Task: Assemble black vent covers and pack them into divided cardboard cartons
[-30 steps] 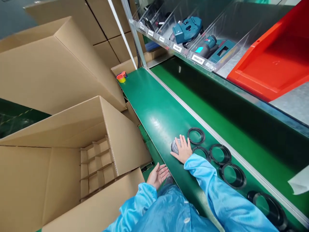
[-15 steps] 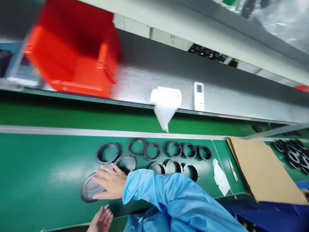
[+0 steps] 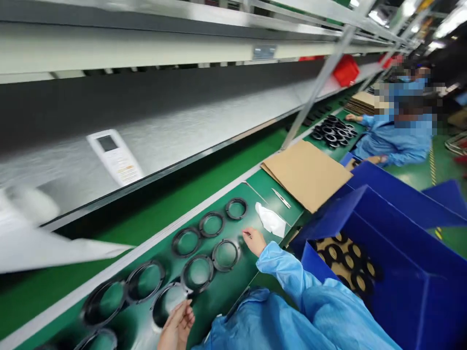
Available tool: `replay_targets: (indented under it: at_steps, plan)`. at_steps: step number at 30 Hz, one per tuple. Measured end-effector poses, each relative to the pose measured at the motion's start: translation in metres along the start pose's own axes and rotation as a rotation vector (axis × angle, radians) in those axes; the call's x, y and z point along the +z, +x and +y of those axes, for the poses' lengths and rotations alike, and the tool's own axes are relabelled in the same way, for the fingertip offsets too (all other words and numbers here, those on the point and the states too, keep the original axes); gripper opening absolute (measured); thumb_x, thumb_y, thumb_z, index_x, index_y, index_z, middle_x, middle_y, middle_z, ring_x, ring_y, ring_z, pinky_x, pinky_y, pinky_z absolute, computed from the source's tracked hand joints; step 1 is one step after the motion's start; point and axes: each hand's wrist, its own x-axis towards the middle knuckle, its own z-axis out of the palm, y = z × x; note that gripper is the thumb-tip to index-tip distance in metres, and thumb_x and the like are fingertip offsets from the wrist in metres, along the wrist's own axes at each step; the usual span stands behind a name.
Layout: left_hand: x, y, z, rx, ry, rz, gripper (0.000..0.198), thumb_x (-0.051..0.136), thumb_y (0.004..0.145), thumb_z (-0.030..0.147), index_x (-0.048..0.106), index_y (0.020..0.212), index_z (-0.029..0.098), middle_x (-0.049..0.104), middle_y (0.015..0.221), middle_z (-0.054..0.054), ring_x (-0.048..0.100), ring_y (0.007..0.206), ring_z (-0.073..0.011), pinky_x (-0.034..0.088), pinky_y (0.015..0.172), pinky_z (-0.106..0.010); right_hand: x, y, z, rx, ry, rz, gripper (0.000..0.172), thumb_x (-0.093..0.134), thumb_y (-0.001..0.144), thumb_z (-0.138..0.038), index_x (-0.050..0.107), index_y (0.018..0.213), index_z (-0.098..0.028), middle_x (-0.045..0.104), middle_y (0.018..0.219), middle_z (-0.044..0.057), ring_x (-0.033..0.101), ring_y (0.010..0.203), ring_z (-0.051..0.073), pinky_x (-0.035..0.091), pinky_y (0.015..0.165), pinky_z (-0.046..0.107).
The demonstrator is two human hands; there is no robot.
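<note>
Several black rings lie in two rows on the green bench. My left hand (image 3: 177,322) is beside the nearest front-row ring (image 3: 157,318), its thumb and fingers drawn together. Whether they pinch anything, I cannot make out. Just right of the end ring in the front row (image 3: 215,266), my right hand (image 3: 255,241) is closed with its fingertips together. Anything inside that pinch is too small to see. A crumpled white cloth (image 3: 272,221) lies beyond my right hand, near white-handled tweezers (image 3: 281,198) and a thin rod (image 3: 254,191).
Cardboard sheets (image 3: 308,170) lie across the bench at right. An open blue box (image 3: 394,253) holds several black rings. A metal shelf (image 3: 204,121) overhangs the bench, carrying a white remote control (image 3: 116,158). A co-worker (image 3: 399,133) sits farther along beside piled rings (image 3: 333,131).
The view has swung right, bringing the blue box and co-worker into sight. My right hand has left the flat grey disc and moved right past the rings. My left hand is now beside a ring.
</note>
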Motion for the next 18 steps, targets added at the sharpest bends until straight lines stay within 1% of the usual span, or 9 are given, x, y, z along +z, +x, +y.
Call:
replay_targets:
  at_steps: [2,4,6,8,11,13,15,18]
  plan:
    - [0.036,0.001,-0.012,-0.081,0.127,-0.059,0.013,0.057,0.084,0.005,0.067,0.089,0.012,0.069,0.072,-0.004,0.067,0.061,-0.0129,0.057,0.060,-0.020,-0.010,-0.020,0.029,0.106,0.070,0.019,0.024,0.052,0.091,-0.020,0.074,0.099,-0.017,0.075,0.092,0.006,0.069,0.082,0.019,0.054,0.077,0.029]
    - [0.067,0.001,-0.023,-0.129,0.257,-0.110,0.014,0.059,0.084,0.005,0.067,0.092,0.013,0.071,0.077,-0.006,0.070,0.066,-0.0139,0.059,0.065,-0.021,-0.016,-0.037,0.052,0.188,0.142,0.045,0.021,0.055,0.089,-0.021,0.075,0.094,-0.019,0.075,0.085,0.004,0.068,0.077,0.017,0.052,0.073,0.027]
    - [0.091,0.000,-0.029,-0.132,0.376,-0.155,0.015,0.061,0.083,0.005,0.068,0.093,0.014,0.072,0.081,-0.007,0.072,0.071,-0.0153,0.060,0.070,-0.023,-0.023,-0.051,0.070,0.253,0.210,0.084,0.018,0.057,0.087,-0.022,0.075,0.089,-0.020,0.074,0.080,0.002,0.066,0.074,0.017,0.050,0.070,0.025]
    - [0.111,-0.002,-0.031,-0.109,0.475,-0.187,0.014,0.061,0.084,0.005,0.067,0.093,0.014,0.072,0.083,-0.007,0.073,0.074,-0.0163,0.061,0.073,-0.024,-0.032,-0.063,0.087,0.310,0.272,0.138,0.018,0.057,0.087,-0.023,0.075,0.087,-0.020,0.073,0.078,0.002,0.065,0.073,0.017,0.049,0.069,0.025]
    - [0.135,-0.007,-0.030,-0.061,0.597,-0.228,0.015,0.061,0.085,0.004,0.067,0.095,0.014,0.073,0.083,-0.007,0.073,0.075,-0.0154,0.061,0.074,-0.023,-0.046,-0.079,0.111,0.375,0.351,0.235,0.019,0.056,0.087,-0.024,0.074,0.086,-0.020,0.074,0.084,0.003,0.066,0.079,0.017,0.048,0.075,0.027]
    - [0.145,-0.009,-0.034,-0.042,0.657,-0.260,0.015,0.061,0.086,0.004,0.067,0.096,0.014,0.073,0.083,-0.007,0.073,0.074,-0.0145,0.061,0.073,-0.023,-0.053,-0.093,0.127,0.411,0.392,0.303,0.021,0.053,0.087,-0.026,0.074,0.087,-0.020,0.074,0.087,0.003,0.066,0.082,0.018,0.048,0.079,0.028]
    - [0.152,-0.007,-0.043,-0.050,0.695,-0.291,0.015,0.061,0.087,0.004,0.066,0.097,0.014,0.073,0.083,-0.007,0.072,0.073,-0.0137,0.061,0.073,-0.022,-0.059,-0.109,0.143,0.448,0.422,0.370,0.023,0.051,0.087,-0.027,0.073,0.086,-0.020,0.074,0.085,0.003,0.066,0.081,0.018,0.049,0.080,0.029]
    - [0.159,0.010,-0.070,-0.124,0.740,-0.350,0.012,0.062,0.087,0.007,0.066,0.094,0.015,0.072,0.082,-0.006,0.071,0.071,-0.0124,0.060,0.072,-0.021,-0.071,-0.141,0.169,0.505,0.449,0.482,0.026,0.048,0.086,-0.033,0.071,0.081,-0.020,0.073,0.080,0.003,0.067,0.078,0.019,0.051,0.078,0.031]
